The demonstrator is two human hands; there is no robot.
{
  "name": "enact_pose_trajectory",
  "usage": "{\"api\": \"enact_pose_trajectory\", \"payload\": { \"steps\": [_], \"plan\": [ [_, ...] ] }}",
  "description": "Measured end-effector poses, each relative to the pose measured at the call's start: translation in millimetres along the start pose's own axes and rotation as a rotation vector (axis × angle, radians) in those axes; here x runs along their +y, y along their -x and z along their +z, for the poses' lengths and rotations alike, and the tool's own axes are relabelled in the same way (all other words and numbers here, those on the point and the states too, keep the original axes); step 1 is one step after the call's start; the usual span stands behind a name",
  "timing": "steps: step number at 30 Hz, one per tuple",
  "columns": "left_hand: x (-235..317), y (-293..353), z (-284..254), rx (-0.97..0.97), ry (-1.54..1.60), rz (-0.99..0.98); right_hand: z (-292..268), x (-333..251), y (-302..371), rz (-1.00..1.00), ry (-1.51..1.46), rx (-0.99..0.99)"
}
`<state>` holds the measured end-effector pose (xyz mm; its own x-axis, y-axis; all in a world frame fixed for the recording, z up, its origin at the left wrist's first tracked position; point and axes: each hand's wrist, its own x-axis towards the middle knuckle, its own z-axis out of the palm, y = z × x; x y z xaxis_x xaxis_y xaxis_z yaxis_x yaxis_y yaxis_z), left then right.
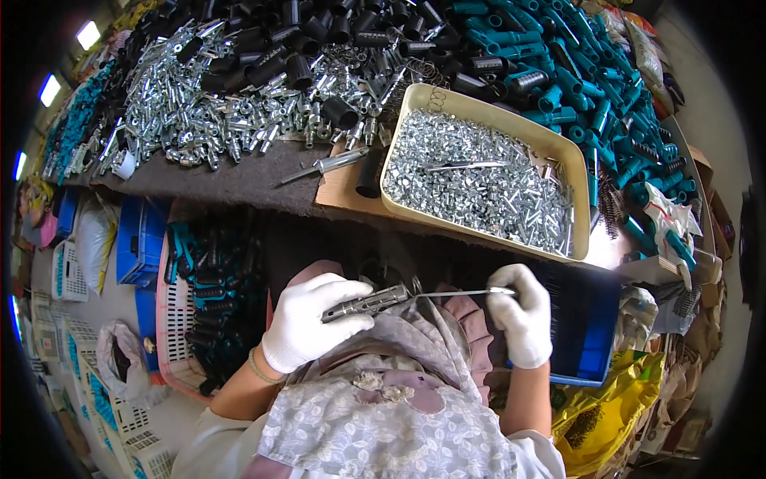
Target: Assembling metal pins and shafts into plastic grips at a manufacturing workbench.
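Over my lap, my left hand (313,319) in a white glove is closed around a slotted metal cylinder (375,304) that points right. A small wire coil (416,284) shows at the cylinder's right end. My right hand (523,315), also gloved in white, pinches a thin, straight metal rod-like tool (455,294); its left tip reaches close to the cylinder's end. Whether tip and cylinder touch, I cannot tell. Beyond both hands, on the bench, a cream tray (487,229) is full of small shiny metal pieces, with a slim metal tool (465,166) lying on top.
Silvery metal fittings (191,120), black sleeves (299,72) and teal handles (590,80) are heaped across the bench (231,184). A long metal tool (323,165) lies by its front edge. Below stand a pink basket (175,311) and a blue bin (602,335).
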<state>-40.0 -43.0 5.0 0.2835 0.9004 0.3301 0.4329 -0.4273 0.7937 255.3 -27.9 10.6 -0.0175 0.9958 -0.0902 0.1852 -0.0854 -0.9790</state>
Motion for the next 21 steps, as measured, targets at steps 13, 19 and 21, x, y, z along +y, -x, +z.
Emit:
{"api": "enact_pose_trajectory", "payload": {
  "steps": [13,19,21],
  "plan": [
    [7,4,14,-0.087,0.018,0.016,16,-14,-2,-0.032,0.148,-0.377],
    [-1,4,15,-0.104,0.039,0.081,13,-13,-4,-0.068,0.173,-0.394],
    [2,1,17,-0.081,0.047,0.089,13,-19,-3,-0.079,0.212,-0.382]
  ]
}}
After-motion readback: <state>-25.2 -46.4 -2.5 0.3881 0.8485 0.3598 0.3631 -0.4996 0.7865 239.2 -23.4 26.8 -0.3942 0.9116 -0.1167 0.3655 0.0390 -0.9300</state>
